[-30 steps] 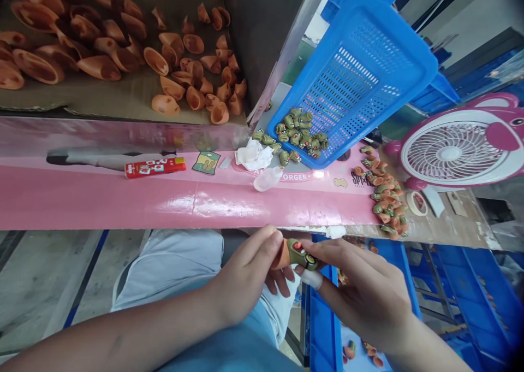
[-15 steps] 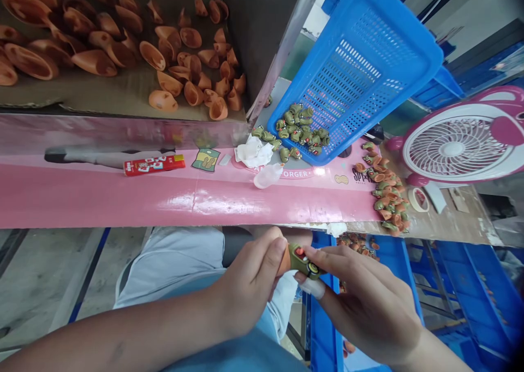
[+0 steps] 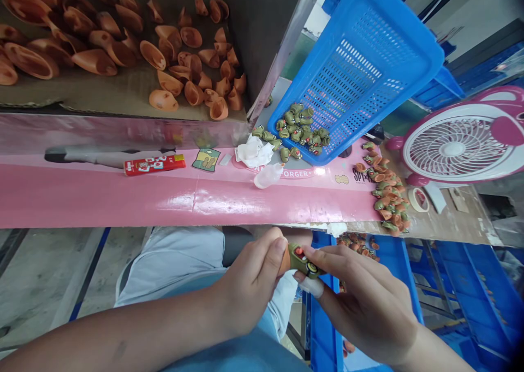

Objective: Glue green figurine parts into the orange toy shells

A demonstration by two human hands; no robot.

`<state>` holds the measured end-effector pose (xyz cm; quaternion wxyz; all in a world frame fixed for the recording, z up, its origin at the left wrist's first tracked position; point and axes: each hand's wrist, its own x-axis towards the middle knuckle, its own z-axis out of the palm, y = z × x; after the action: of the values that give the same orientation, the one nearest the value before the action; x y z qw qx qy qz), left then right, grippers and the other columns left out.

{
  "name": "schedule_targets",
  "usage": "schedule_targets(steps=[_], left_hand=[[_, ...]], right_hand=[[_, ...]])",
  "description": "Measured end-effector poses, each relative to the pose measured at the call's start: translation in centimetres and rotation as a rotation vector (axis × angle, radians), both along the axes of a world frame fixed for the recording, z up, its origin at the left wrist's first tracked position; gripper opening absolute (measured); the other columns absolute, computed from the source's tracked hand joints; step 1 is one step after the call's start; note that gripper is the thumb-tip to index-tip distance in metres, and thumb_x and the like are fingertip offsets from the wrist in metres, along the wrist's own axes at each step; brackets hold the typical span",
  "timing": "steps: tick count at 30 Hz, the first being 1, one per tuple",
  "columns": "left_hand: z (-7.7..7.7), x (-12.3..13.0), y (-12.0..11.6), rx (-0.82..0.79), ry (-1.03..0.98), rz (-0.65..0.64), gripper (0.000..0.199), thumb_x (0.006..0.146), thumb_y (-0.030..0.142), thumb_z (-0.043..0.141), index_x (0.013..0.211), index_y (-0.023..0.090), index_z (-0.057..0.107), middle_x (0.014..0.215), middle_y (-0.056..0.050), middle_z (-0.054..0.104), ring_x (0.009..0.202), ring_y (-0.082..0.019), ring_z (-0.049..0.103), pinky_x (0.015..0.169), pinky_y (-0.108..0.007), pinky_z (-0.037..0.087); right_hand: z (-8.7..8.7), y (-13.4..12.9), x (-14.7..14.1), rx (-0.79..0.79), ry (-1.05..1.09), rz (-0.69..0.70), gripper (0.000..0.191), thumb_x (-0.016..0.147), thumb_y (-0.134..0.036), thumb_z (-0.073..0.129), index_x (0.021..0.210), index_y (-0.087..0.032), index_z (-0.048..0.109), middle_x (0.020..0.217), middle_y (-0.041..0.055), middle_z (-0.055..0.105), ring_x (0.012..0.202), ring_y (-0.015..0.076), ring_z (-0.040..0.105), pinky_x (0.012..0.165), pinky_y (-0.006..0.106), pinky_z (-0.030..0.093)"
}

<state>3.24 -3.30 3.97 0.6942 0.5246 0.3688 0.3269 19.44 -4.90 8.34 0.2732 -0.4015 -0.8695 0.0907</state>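
**Two-handed grip on a small green-and-orange toy figure (image 3: pixel 301 258)**

The left hand (image 3: pixel 251 287) clasps its orange end between thumb and fingers. The right hand (image 3: pixel 364 301), one finger wrapped in white tape (image 3: pixel 311 287), pinches the green end, at lower centre of the frame above a blue plastic crate (image 3: pixel 323 328). Farther up, green pieces (image 3: pixel 298 125) lie in a tilted blue basket (image 3: pixel 360 71), and orange shells (image 3: pixel 152 55) cover a cardboard tray (image 3: pixel 82 94) at upper left.

The left hand (image 3: pixel 250 287) grips the orange end of a small green-and-orange toy figure (image 3: pixel 301 258), and the right hand (image 3: pixel 364 303) pinches its green end. Orange shells (image 3: pixel 152 55) lie at upper left, and a tilted blue plastic basket (image 3: pixel 368 49) holds green pieces (image 3: pixel 301 126) at upper centre-right, above a pink cardboard surface (image 3: pixel 123 197)
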Motion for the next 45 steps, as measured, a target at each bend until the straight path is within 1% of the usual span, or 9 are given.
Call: schedule_targets(steps=[6, 19, 24, 28, 33, 39, 45], left_hand=[[-0.1, 0.1, 0.0, 0.005, 0.012, 0.01, 0.039, 0.088, 0.048, 0.019, 0.065, 0.019, 0.033, 0.055, 0.004, 0.032, 0.052, -0.011, 0.032, 0.055, -0.029, 0.027], [-0.1, 0.0, -0.1, 0.012, 0.02, -0.018, 0.038, 0.088, 0.047, 0.017, 0.066, 0.02, 0.032, 0.054, 0.004, 0.032, 0.052, -0.012, 0.033, 0.054, -0.029, 0.028], [-0.4, 0.0, 0.0, 0.015, 0.024, -0.012, 0.038, 0.089, 0.045, 0.018, 0.065, 0.019, 0.032, 0.054, 0.004, 0.033, 0.053, -0.012, 0.033, 0.055, -0.029, 0.028], [-0.2, -0.3, 0.5, 0.017, 0.042, -0.025, 0.038, 0.089, 0.045, 0.02, 0.065, 0.019, 0.034, 0.054, 0.003, 0.035, 0.053, -0.012, 0.035, 0.055, -0.029, 0.028], [-0.1, -0.9, 0.9, 0.055, 0.075, -0.095, 0.039, 0.088, 0.045, 0.019, 0.063, 0.019, 0.032, 0.058, 0.002, 0.041, 0.057, -0.013, 0.04, 0.057, -0.029, 0.03], [-0.4, -1.1, 0.6, 0.013, 0.088, -0.07, 0.036, 0.088, 0.047, 0.02, 0.068, 0.02, 0.033, 0.057, 0.002, 0.042, 0.057, -0.013, 0.041, 0.058, -0.029, 0.032], [0.1, -1.0, 0.8, 0.002, 0.095, -0.121, 0.037, 0.088, 0.047, 0.017, 0.07, 0.019, 0.035, 0.059, 0.002, 0.043, 0.058, -0.014, 0.043, 0.058, -0.029, 0.033]], right_hand=[[0.0, 0.0, 0.1, -0.005, 0.0, -0.001, 0.026, 0.073, -0.007, 0.059, 0.099, -0.007, 0.055, 0.084, 0.0023, 0.058, 0.081, 0.0049, 0.054, 0.069, 0.014, 0.043], [-0.1, 0.0, 0.1, -0.004, 0.012, 0.019, 0.027, 0.072, -0.004, 0.057, 0.099, -0.006, 0.054, 0.085, 0.0044, 0.058, 0.082, 0.0069, 0.055, 0.069, 0.015, 0.044], [-0.4, 0.4, 0.3, -0.047, 0.012, 0.035, 0.027, 0.074, -0.01, 0.058, 0.101, -0.01, 0.053, 0.082, 0.004, 0.058, 0.077, 0.0091, 0.056, 0.063, 0.017, 0.046], [-0.4, 0.9, 0.3, -0.087, 0.064, 0.028, 0.026, 0.074, -0.013, 0.06, 0.098, -0.012, 0.053, 0.08, 0.0022, 0.059, 0.074, 0.0081, 0.057, 0.062, 0.016, 0.046], [-0.3, 0.9, 0.3, -0.081, 0.049, 0.007, 0.027, 0.072, -0.011, 0.062, 0.098, -0.012, 0.054, 0.079, 0.0015, 0.059, 0.071, 0.0077, 0.057, 0.059, 0.016, 0.045], [-0.6, 0.8, 0.2, 0.001, -0.008, 0.025, 0.029, 0.074, -0.012, 0.059, 0.102, -0.01, 0.052, 0.081, 0.0028, 0.06, 0.074, 0.0092, 0.056, 0.061, 0.019, 0.045], [-0.8, 0.4, 0.1, 0.034, -0.011, -0.009, 0.027, 0.074, -0.01, 0.058, 0.101, -0.009, 0.053, 0.081, 0.0026, 0.059, 0.076, 0.0085, 0.056, 0.064, 0.018, 0.045]])
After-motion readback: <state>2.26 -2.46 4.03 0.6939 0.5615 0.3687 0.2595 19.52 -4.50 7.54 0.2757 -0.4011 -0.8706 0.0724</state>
